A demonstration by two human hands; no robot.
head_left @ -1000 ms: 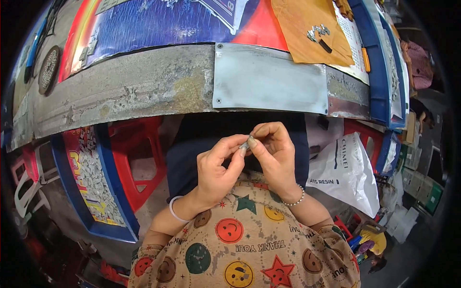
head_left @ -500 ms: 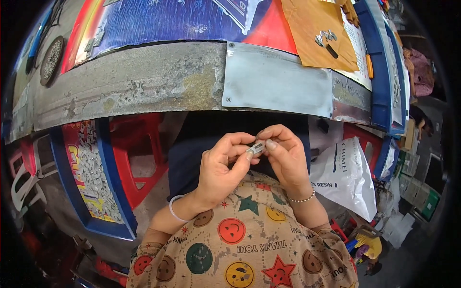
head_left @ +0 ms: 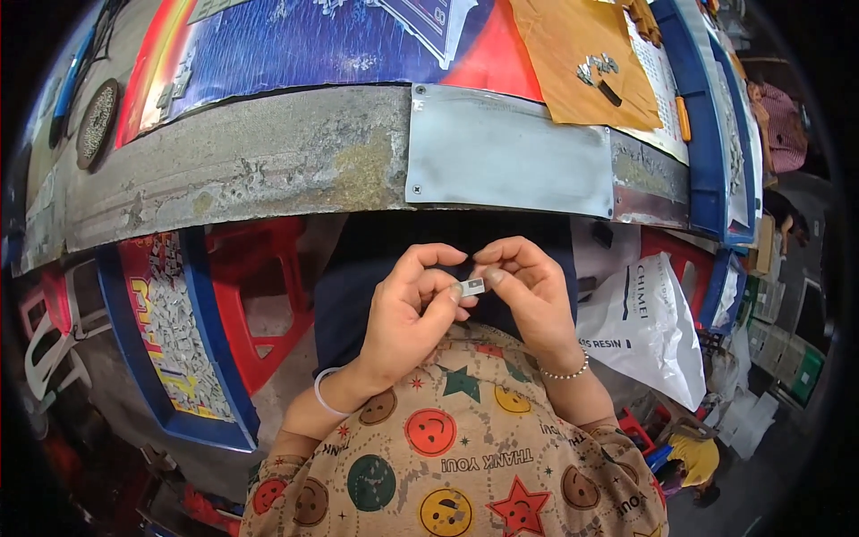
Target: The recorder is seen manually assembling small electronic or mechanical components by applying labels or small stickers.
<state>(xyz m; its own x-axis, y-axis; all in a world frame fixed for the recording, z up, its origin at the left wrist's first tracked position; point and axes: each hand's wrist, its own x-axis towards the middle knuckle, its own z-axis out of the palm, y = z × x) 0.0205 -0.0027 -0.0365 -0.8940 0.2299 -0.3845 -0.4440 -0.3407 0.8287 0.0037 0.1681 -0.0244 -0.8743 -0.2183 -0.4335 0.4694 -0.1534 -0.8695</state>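
Observation:
Above my lap, my left hand [head_left: 410,304] pinches a small grey rectangular piece [head_left: 473,286] between thumb and fingers. A dark square opening shows in the piece's face. Close against its right end is my right hand [head_left: 528,291], thumb and forefinger drawn together. Whether those right fingertips grip the piece or something tiny beside it is hidden. Both hands are in front of the bench's near edge. To the left, a blue tray [head_left: 208,353] holds a heap of many similar-looking small grey pieces.
A pale metal plate [head_left: 510,152] is screwed to the worn bench edge [head_left: 268,166]. Brown paper [head_left: 573,54] with metal bits lies on the bench, near an orange-handled tool [head_left: 684,118]. An oval dish [head_left: 97,125] sits far left. Below are a red stool [head_left: 234,313] and a white sack [head_left: 649,340].
The small grey piece has turned in my left fingers and its face with the dark opening shows more squarely. My right fingers have shifted slightly at its end.

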